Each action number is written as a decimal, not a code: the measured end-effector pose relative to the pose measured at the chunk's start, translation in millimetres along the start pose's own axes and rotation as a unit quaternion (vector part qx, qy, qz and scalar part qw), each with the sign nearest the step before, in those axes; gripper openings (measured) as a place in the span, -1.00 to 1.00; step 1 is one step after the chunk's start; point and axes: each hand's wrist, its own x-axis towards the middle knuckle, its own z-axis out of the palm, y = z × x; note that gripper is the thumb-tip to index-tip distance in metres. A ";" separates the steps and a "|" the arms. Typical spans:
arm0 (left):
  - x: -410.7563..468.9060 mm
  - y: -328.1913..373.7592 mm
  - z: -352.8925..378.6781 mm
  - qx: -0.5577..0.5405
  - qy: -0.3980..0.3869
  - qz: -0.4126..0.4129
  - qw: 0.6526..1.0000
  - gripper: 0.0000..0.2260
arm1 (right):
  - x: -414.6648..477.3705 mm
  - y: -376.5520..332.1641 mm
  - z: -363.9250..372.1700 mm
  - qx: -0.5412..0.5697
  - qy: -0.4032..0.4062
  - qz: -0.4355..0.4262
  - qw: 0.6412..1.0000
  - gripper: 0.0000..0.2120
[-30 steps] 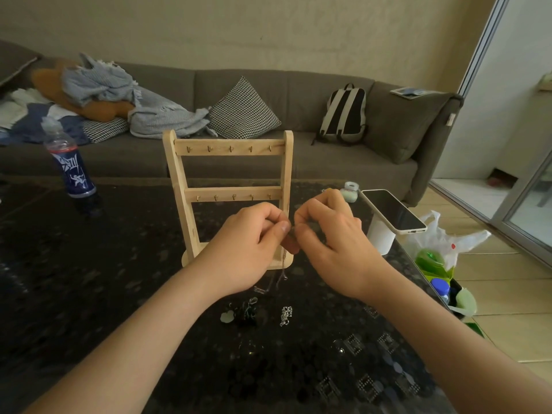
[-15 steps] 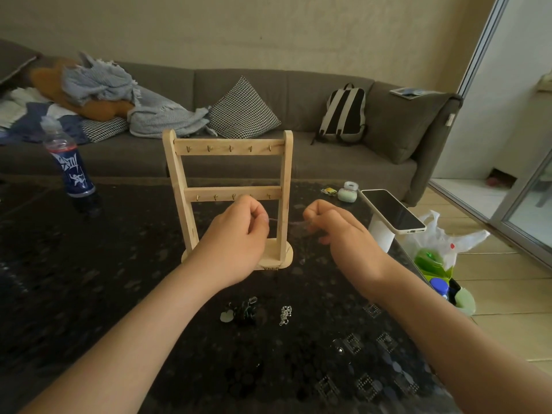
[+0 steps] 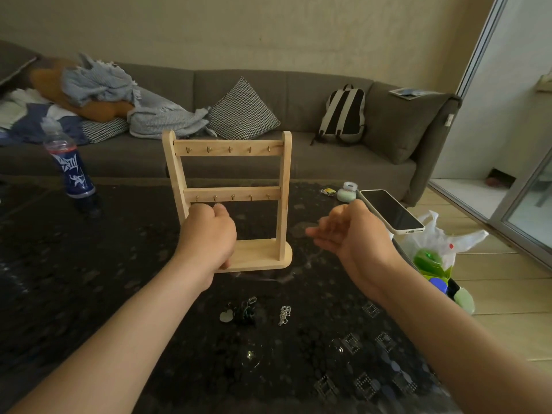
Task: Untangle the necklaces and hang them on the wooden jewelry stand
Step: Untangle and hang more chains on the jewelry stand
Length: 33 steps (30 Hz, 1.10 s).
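Nearest, on the dark tabletop (image 3: pixel 89 294), a tangled dark necklace (image 3: pixel 243 312) and a small silver chain (image 3: pixel 284 315) lie just beside each other, under the gap between the wrists. Beyond them, the left hand (image 3: pixel 209 234) has its fingers curled tight. The right hand (image 3: pixel 349 234) is blurred, its fingers loosely extended. Whether either pinches a chain I cannot tell. The lower hooks (image 3: pixel 233 197) of the wooden stand (image 3: pixel 284 189) sit just above the left knuckles, so that hand is nearer.

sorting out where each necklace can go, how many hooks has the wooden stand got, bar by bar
top bar hooks: 5
lower bar hooks: 5
total on the wooden stand: 10
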 end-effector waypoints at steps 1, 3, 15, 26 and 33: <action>-0.8 0.1 1.1 -0.025 -0.003 -0.014 1.000 -0.69 | -3.2 -0.9 0.0 0.032 -0.005 0.009 0.999 -0.72; -3.8 0.5 3.6 -0.060 -0.011 -0.027 0.998 -0.80 | -6.2 -1.8 1.0 0.057 -0.009 0.025 0.998 -0.68; -12.3 -0.7 11.9 0.005 -0.083 0.085 0.993 -0.84 | -10.2 6.6 11.2 -0.122 -0.038 -0.002 0.992 -0.77; -19.7 -3.2 20.7 0.142 -0.342 0.041 0.928 -0.91 | -13.7 3.5 18.3 0.116 -0.083 0.006 0.990 -0.84; -19.3 -4.8 19.3 0.153 -0.323 0.058 0.932 -0.90 | -13.8 2.7 11.8 -0.029 -0.031 -0.060 0.997 -0.78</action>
